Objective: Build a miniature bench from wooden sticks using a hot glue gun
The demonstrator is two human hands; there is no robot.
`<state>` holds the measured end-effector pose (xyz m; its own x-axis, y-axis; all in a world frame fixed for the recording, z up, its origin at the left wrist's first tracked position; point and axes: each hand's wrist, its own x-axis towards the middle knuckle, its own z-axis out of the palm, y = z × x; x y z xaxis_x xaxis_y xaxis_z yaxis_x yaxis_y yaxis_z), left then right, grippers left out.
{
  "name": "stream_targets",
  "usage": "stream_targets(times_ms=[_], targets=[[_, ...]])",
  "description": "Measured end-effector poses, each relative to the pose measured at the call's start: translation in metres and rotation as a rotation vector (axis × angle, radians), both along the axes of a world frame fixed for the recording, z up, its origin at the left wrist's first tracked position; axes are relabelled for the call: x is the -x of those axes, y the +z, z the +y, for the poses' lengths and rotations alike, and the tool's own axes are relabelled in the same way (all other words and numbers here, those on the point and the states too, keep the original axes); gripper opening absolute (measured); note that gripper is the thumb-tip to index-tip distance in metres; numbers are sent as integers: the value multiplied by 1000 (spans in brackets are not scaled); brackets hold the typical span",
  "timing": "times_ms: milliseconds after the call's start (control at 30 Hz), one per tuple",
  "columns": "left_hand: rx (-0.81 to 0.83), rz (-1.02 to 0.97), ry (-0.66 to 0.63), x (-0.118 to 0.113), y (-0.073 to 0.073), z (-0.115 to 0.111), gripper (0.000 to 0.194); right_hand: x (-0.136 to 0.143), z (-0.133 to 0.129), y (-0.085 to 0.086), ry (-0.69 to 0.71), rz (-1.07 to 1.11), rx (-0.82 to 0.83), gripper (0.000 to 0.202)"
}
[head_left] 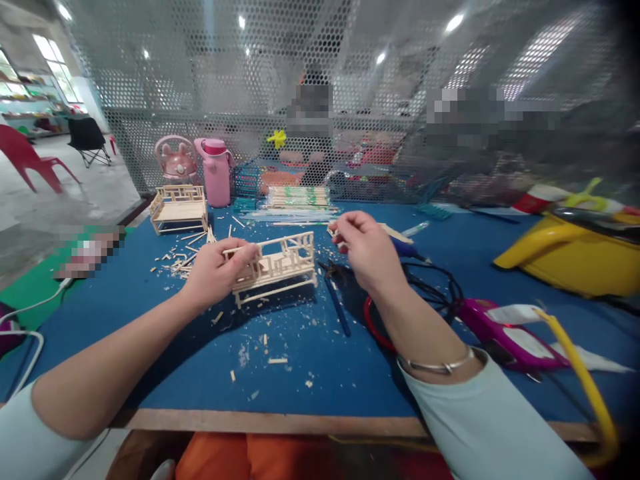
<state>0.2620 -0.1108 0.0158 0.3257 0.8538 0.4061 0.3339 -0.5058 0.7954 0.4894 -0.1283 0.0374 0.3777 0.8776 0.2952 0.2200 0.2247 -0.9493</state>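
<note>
- A grey perforated metal screen (225, 73) is rising behind everything, spanning most of the view.
- A blue-topped table (170, 373) with a wooden front edge is stretching across below it.
- A yellow plastic container (570, 257) is sitting at the far right.
- A magenta plastic device (475, 320) with a pale label is lying in front of that container.
- A small bench-shaped model of pale wooden sticks (277, 268) is occupying the middle, over the table; whether its legs are touching the surface, I cannot tell.
- The left hand (215, 270) is gripping this model's left end, thumb across the top.
- The right hand (363, 243) is hovering just beyond the model's right end, its grip closing in a pinch.
- A second pale wooden stick model (179, 211) is standing at the back left.
- A pink bottle (217, 180) is standing just behind it.
- Blue-handled pliers (338, 303) are lying beneath the right hand.
- Pale wooden scraps (183, 265) are littering the table near the left hand.
- A tiny pale wooden piece (331, 230) is poking from the right fingertips.
</note>
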Motion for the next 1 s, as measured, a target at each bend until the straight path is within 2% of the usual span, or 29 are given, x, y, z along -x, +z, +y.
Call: stream_targets(times_ms=[67, 167, 267, 400, 467, 567, 700, 767, 867, 1000], targets=[[95, -45, -32, 2, 4, -4, 40, 10, -13, 5, -32, -165, -304, 13], [187, -77, -128, 3, 9, -5, 36, 29, -32, 9, 82, -371, -453, 17], [250, -146, -163, 3, 14, -3, 34, 42, -38, 5, 188, -468, -402, 17], [315, -128, -221, 1, 20, 2, 36, 42, -35, 2, 243, -428, -320, 19], [312, -91, -224, 1, 19, 2, 35, 40, -34, 2, 288, -402, -269, 21], [288, -183, -210, 2, 14, 0, 34, 40, -34, 3, 349, -406, -241, 23], [263, -238, -232, 6, 13, -3, 42, 42, -35, 3, 346, -408, -232, 25], [228, -187, -254, 7, 20, -3, 44, 42, -34, 2, 359, -410, -227, 26], [229, -21, -368, 7, 37, 2, 45, 41, -32, 1, 367, -429, -236, 25], [281, 220, -513, 7, 57, 14, 60, 38, -29, 0, 362, -495, -290, 20]])
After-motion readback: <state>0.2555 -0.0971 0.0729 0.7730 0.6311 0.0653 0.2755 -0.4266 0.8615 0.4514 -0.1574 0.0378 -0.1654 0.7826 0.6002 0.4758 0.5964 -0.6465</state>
